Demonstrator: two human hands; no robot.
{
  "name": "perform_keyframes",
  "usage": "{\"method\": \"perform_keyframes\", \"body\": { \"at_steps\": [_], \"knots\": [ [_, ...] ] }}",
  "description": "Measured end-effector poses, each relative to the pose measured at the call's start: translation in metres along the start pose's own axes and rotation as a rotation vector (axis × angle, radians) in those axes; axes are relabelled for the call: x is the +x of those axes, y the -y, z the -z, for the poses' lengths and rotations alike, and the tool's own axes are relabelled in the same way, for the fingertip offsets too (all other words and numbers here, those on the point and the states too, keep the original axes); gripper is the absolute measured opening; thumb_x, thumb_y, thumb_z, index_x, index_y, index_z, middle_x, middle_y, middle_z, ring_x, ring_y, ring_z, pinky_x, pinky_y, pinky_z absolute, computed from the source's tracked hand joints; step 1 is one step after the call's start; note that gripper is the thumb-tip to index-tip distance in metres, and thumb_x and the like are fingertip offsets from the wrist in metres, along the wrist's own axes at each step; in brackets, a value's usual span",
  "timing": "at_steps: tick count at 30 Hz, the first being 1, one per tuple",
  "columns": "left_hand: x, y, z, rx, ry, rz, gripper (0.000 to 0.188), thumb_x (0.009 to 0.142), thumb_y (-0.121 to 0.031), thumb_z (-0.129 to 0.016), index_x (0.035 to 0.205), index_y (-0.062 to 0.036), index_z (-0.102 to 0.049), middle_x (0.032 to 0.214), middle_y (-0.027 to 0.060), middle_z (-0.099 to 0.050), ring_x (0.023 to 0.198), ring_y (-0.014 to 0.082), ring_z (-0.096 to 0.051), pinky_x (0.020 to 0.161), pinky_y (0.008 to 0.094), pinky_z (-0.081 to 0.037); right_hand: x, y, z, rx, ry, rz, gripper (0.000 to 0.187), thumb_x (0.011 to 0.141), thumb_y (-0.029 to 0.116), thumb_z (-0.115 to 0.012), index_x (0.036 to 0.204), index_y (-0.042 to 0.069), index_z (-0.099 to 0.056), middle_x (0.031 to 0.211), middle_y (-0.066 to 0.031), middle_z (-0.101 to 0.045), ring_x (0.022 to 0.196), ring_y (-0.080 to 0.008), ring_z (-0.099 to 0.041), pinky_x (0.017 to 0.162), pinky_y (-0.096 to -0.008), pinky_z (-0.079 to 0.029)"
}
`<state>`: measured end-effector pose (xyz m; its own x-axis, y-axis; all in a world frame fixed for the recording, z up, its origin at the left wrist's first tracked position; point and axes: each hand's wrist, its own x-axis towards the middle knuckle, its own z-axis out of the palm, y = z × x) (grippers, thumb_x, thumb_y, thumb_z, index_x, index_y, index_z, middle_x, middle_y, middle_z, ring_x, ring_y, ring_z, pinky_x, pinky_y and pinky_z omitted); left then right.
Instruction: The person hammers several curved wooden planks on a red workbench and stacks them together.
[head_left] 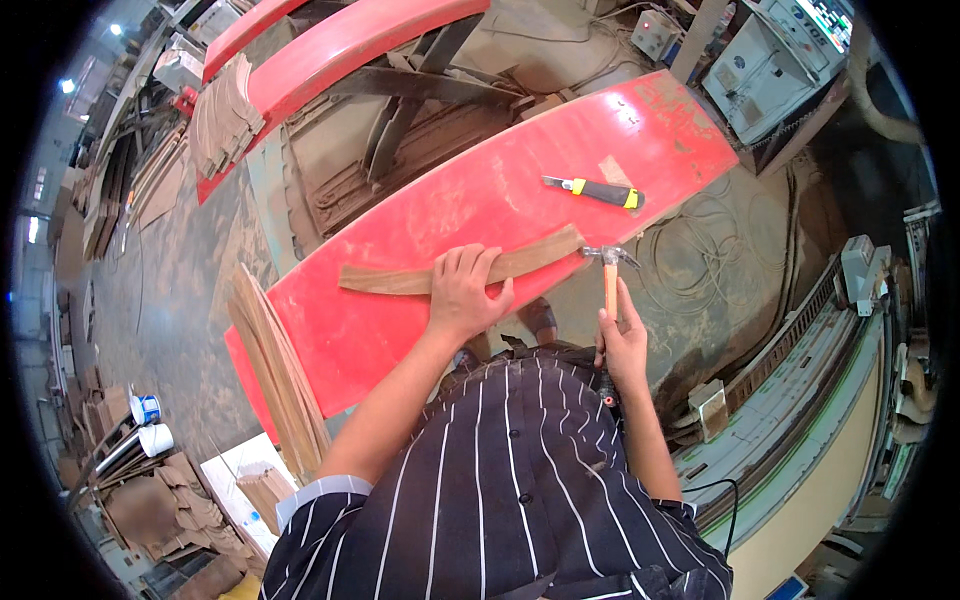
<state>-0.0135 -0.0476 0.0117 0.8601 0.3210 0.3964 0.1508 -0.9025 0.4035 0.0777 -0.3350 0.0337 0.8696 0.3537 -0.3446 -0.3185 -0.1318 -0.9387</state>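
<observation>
A curved wooden strip (540,254) lies across the red-topped bench (350,355) in front of me. My left hand (463,290) grips the strip near its middle, with the fingers over its far edge. In my right hand (622,340) is a claw hammer (611,275), held by its orange-brown handle. The hammer's metal head is close beside the strip's right end; whether they touch I cannot tell. Farther right on the bench lies a utility knife (600,192) with a black and yellow handle, its blade end toward the left.
A stack of curved wooden strips (275,360) rests at the bench's left end. Another red surface (350,55) stands beyond, with more strips (222,118) piled on it. A control cabinet (775,75) is at far right, and a long machine bed (770,420) runs along my right. Cables (690,262) coil on the floor.
</observation>
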Motion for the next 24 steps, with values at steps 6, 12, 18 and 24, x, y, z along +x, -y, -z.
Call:
{"method": "perform_keyframes", "body": {
  "at_steps": [6, 12, 18, 24],
  "knots": [
    [0.0, -0.001, -0.001, -0.01, -0.016, -0.006, 0.052, 0.09, -0.032, -0.087, 0.138, -0.0115, -0.078, 0.131, 0.0094, -0.071, 0.129, 0.0332, -0.065, 0.112, 0.0511, -0.05, 0.001, 0.012, -0.001, -0.042, -0.021, 0.016, 0.075, 0.12, 0.013, -0.068, 0.187, 0.008, -0.035, 0.073, 0.0027, -0.057, 0.053, -0.0064, -0.049, 0.046, -0.0274, -0.044],
    [0.0, 0.001, -0.002, 0.004, 0.001, -0.003, 0.053, 0.09, -0.033, -0.087, 0.138, -0.0116, -0.078, 0.132, 0.0079, -0.07, 0.128, 0.0314, -0.065, 0.114, 0.0495, -0.049, 0.005, 0.013, 0.0, -0.067, 0.038, 0.007, 0.074, 0.12, 0.011, -0.065, 0.188, 0.009, -0.034, 0.076, 0.0043, -0.056, 0.056, -0.0059, -0.05, 0.047, -0.027, -0.045],
    [-0.001, 0.0, 0.0, -0.014, -0.008, 0.011, 0.052, 0.091, -0.033, -0.087, 0.137, -0.0118, -0.079, 0.132, 0.0079, -0.071, 0.129, 0.0312, -0.066, 0.115, 0.0497, -0.049, 0.004, 0.005, -0.002, -0.074, 0.077, 0.013, 0.073, 0.121, 0.012, -0.064, 0.188, 0.008, -0.034, 0.073, 0.0038, -0.056, 0.054, -0.0058, -0.048, 0.047, -0.027, -0.044],
    [0.001, 0.0, 0.001, -0.027, -0.004, 0.023, 0.05, 0.091, -0.033, -0.087, 0.136, -0.0126, -0.079, 0.131, 0.0073, -0.071, 0.128, 0.0308, -0.066, 0.115, 0.0498, -0.049, 0.003, 0.003, -0.001, 0.023, -0.062, 0.086, 0.072, 0.122, 0.014, -0.064, 0.188, 0.01, -0.035, 0.073, 0.0046, -0.057, 0.054, -0.0052, -0.051, 0.047, -0.0259, -0.045]
  ]
}}
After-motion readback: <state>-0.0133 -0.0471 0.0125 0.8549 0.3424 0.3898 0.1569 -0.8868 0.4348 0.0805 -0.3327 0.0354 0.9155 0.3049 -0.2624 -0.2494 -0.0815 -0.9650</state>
